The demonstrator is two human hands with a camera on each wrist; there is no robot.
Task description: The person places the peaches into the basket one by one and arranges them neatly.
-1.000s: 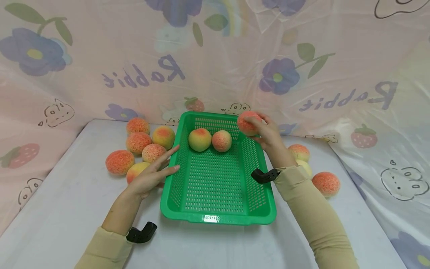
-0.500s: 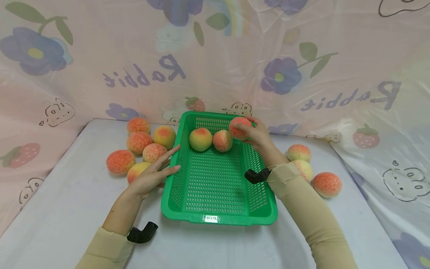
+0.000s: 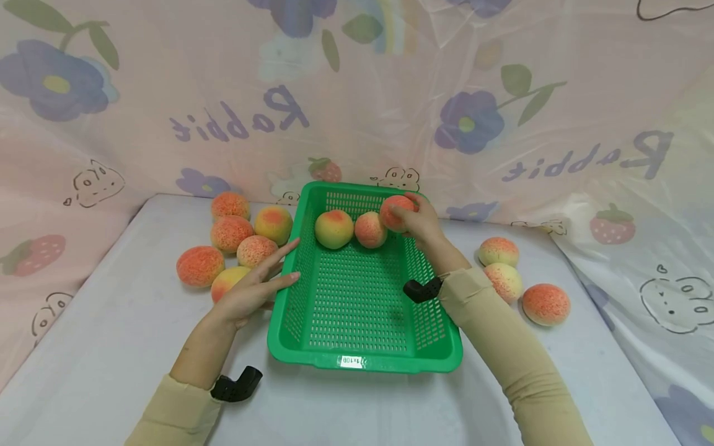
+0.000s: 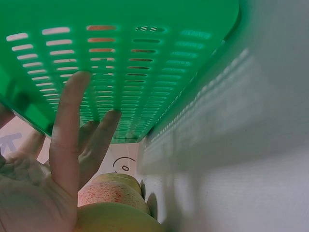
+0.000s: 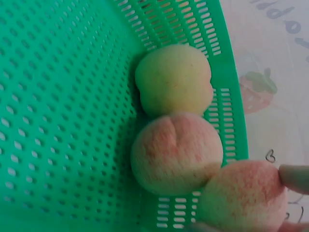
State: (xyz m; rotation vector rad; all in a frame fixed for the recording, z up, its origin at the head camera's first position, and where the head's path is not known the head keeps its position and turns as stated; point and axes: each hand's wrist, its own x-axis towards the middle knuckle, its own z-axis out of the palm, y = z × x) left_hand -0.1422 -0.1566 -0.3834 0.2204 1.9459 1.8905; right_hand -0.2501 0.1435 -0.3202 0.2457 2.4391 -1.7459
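Red peach (image 3: pixel 393 204) at far right corner of green basket (image 3: pixel 390 363), just left of right hand (image 3: pixel 424 227), which pinches it; roundish, no clear long axis. Left hand (image 3: pixel 249 295), fingers extended, touches basket's left wall. Versus a second ago: red peach farther left, nearer the middle peach (image 3: pixel 370 230).

Beige sleeves (image 3: pixel 515 344), bent black wrist pieces (image 3: pixel 237 386)

A head camera looks forward and down at the green basket (image 3: pixel 357 297); close wrist views share it, left outside, right inside.
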